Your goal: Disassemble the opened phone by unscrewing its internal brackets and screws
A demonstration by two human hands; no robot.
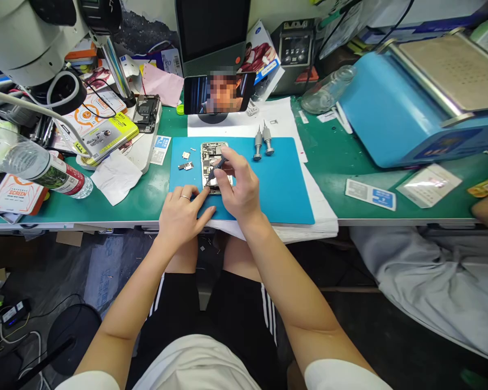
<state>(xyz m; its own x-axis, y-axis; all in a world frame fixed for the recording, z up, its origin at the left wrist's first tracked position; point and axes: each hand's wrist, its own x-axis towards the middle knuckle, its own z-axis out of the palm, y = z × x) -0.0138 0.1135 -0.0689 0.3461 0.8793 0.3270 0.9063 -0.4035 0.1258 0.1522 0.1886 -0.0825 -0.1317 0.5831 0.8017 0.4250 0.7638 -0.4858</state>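
An opened smartphone (206, 158) with bare circuit boards lies on a blue mat (284, 197). My right hand (241, 184) is closed around a small dark screwdriver (216, 169), its tip down at the phone's lower part. My left hand (183, 214) has its fingers apart, with the index fingertip touching the phone's bottom edge and a ring on one finger. Several small loose metal parts (185, 166) lie left of the phone. Two grey screwdrivers (258, 145) stand upright on the mat to the right.
A propped phone (219, 93) playing video stands behind the mat. A water bottle (51, 170), boxes and a microscope (36, 38) crowd the left. At right sit a blue machine (390, 116), a glass jar (327, 89) and another person's grey clothing (423, 276).
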